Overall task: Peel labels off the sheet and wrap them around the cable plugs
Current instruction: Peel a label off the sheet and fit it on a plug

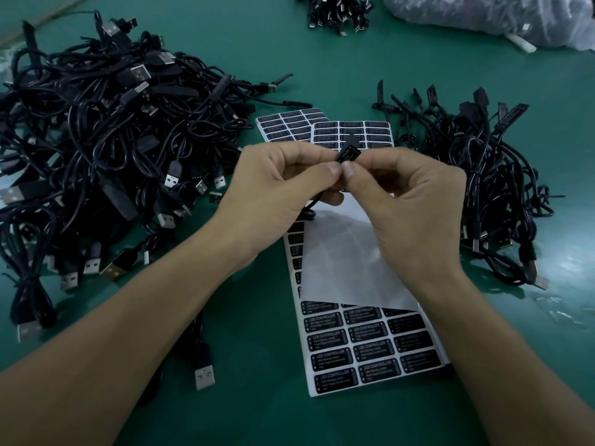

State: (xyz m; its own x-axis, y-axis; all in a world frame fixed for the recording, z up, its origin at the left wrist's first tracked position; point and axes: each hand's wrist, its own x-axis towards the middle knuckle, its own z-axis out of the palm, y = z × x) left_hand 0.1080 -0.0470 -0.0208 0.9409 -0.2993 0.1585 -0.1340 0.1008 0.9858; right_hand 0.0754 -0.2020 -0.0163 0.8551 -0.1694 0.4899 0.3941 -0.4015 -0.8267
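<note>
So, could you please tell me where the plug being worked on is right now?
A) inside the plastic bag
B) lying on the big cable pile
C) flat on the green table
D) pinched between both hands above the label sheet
D: the left hand and the right hand both pinch the small black plug at their fingertips, above the label sheet.

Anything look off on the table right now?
Nothing damaged. A blank white sheet lies askew across the near label sheet, hiding several labels, and one loose USB cable lies alone under the left forearm.
</note>
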